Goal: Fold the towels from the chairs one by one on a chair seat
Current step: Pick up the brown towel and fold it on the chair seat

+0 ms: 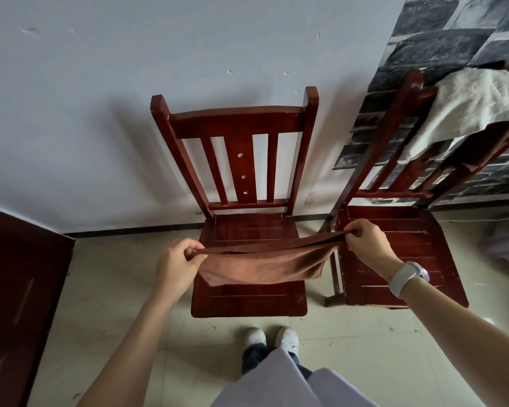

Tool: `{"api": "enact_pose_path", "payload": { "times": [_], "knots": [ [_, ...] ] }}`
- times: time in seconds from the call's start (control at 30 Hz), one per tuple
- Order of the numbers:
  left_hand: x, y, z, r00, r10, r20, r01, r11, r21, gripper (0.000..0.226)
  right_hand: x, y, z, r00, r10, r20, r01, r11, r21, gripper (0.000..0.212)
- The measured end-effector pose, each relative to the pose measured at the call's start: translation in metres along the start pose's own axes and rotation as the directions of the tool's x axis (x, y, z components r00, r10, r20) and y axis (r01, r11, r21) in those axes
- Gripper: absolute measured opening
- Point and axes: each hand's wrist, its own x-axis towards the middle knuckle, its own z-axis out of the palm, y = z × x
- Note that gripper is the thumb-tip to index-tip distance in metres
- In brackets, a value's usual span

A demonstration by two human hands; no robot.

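A brown towel [262, 264] hangs stretched between my two hands, just above the seat of the middle red-brown wooden chair [247, 301]. My left hand [178, 264] pinches its left end and my right hand [365, 245] pinches its right end, both with fingers closed on the cloth. The towel looks doubled over, its lower edge drooping toward the seat. A white towel [467, 104] is draped over the backrest of the second chair [394, 259] on the right.
Both chairs stand against a white wall, the right one before a stone-pattern panel [441, 39]. A dark wooden door or cabinet [18, 304] is at the left. My feet [272, 337] stand on the tiled floor in front of the middle chair.
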Motion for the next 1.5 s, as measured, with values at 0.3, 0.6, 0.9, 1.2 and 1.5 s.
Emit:
{"api": "enact_pose_path", "payload": {
  "times": [0.3, 0.6, 0.9, 1.2, 1.5],
  "knots": [
    [-0.014, 0.062, 0.022, 0.969, 0.154, 0.194, -0.096, 0.955, -0.279, 0.031, -0.022, -0.054, 0.001, 0.931, -0.151, 0.334, 0.042, 0.949, 0.313, 0.015],
    [-0.011, 0.105, 0.048, 0.947, 0.31, 0.09, -0.261, 0.899, -0.352, 0.022, -0.035, -0.083, 0.002, 0.872, -0.248, 0.422, -0.012, 0.851, 0.526, 0.015],
    [-0.009, 0.12, 0.055, 0.955, 0.269, 0.125, -0.185, 0.871, -0.456, 0.015, -0.035, -0.076, -0.004, 0.867, -0.269, 0.42, -0.023, 0.819, 0.573, 0.022],
    [0.002, 0.116, 0.049, 0.968, 0.249, 0.041, -0.207, 0.876, -0.437, 0.016, -0.036, -0.069, -0.013, 0.93, -0.199, 0.308, -0.061, 0.743, 0.666, 0.024],
    [0.003, 0.115, 0.038, 0.939, 0.328, 0.105, -0.247, 0.854, -0.459, 0.019, -0.048, -0.084, -0.006, 0.901, -0.387, 0.196, 0.322, 0.9, 0.296, 0.023]
  ]
}}
